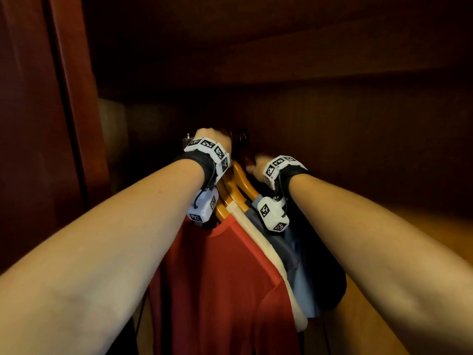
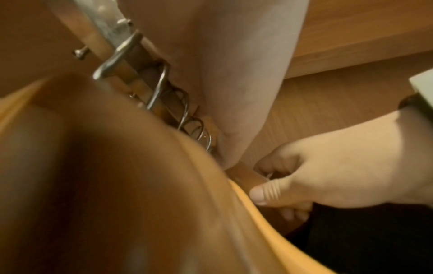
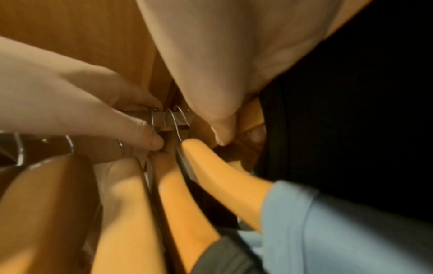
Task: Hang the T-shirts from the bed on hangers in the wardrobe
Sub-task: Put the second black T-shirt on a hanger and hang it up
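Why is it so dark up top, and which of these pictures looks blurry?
Head view: the wardrobe interior is dim and reddish, but the red T-shirt reads clearly. Left wrist view: a wooden hanger close to the lens is a blurred mass. Right wrist view: soft throughout, and the black garment shows no detail.

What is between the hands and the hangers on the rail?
Nothing visible. The left hand pinches the hooks on the rail, and the right hand grips the wooden hanger above the black T-shirt.
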`<state>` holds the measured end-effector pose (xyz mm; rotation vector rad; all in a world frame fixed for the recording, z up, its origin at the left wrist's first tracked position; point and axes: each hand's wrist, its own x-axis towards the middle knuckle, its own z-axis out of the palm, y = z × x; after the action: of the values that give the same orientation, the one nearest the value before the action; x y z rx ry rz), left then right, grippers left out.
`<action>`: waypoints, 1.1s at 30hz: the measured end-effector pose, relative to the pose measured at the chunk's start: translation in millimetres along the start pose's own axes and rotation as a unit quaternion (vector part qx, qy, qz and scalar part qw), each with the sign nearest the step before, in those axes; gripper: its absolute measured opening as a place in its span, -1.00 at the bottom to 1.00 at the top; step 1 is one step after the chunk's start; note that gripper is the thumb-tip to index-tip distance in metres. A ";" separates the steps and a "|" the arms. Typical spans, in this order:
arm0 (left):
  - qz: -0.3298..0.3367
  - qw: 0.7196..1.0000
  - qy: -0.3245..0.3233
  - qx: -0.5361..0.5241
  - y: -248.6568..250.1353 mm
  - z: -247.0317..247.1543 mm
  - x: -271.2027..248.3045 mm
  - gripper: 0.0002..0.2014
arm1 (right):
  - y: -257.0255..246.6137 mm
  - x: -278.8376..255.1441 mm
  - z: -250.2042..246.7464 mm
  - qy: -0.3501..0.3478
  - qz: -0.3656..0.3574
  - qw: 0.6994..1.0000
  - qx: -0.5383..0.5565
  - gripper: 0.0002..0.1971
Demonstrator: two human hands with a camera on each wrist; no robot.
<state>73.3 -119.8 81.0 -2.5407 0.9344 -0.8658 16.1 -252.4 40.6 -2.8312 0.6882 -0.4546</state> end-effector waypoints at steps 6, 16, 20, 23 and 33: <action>0.000 1.000 0.001 0.010 1.2 -2.7 -3.6 -0.68 | 0.5 5.6 11.8 -0.041 0.021 0.998 -0.033 -0.60; -0.016 1.000 -0.003 -0.010 3.6 -8.5 -11.1 -0.69 | 19.0 23.3 17.2 -0.076 0.035 0.980 -0.182 -0.60; -0.013 0.999 -0.007 -0.048 3.0 -8.7 -9.7 -0.60 | 29.8 35.4 22.5 -0.094 0.033 0.979 -0.175 -0.60; -0.012 0.998 -0.027 -0.058 7.0 -4.9 -8.9 -0.31 | 24.8 -4.3 16.9 -0.088 0.031 0.988 -0.126 -0.65; 0.127 0.951 -0.027 -0.281 48.5 3.5 -22.6 -0.51 | 57.4 -35.1 26.6 -0.066 0.028 0.997 0.000 -0.80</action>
<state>38.2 -140.6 46.2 -2.7738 1.6392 -0.4987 -28.4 -283.0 -7.6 -2.8027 0.7397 -0.2541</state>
